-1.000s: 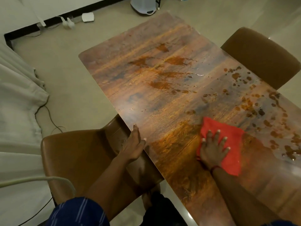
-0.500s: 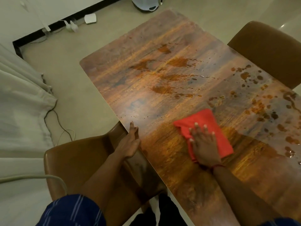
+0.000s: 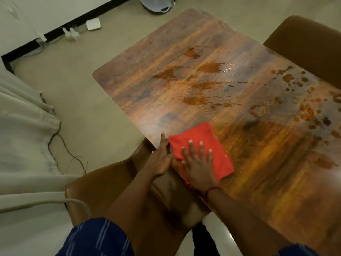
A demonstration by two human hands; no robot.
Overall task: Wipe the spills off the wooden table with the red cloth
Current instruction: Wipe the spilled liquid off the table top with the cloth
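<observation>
The wooden table (image 3: 147, 67) fills the middle and right of the view. Orange-brown spills (image 3: 210, 67) lie in blotches near its middle, and more drops (image 3: 306, 111) scatter along its right side. The folded red cloth (image 3: 208, 141) lies flat near the table's left edge. My right hand (image 3: 199, 163) presses on the cloth's near part with fingers spread. My left hand (image 3: 160, 157) rests flat against the table's left edge, right beside the cloth, holding nothing.
A brown chair (image 3: 103, 189) stands under my left arm at the table's left side. Another brown chair (image 3: 306, 45) is at the far right. A curtain (image 3: 22, 122) and a cable (image 3: 60, 145) are on the left; a white bin (image 3: 156, 4) sits beyond the table.
My right hand has slid the red cloth leftward across the table, from the middle right to the left edge next to my left hand. The left hand stayed on the edge.
</observation>
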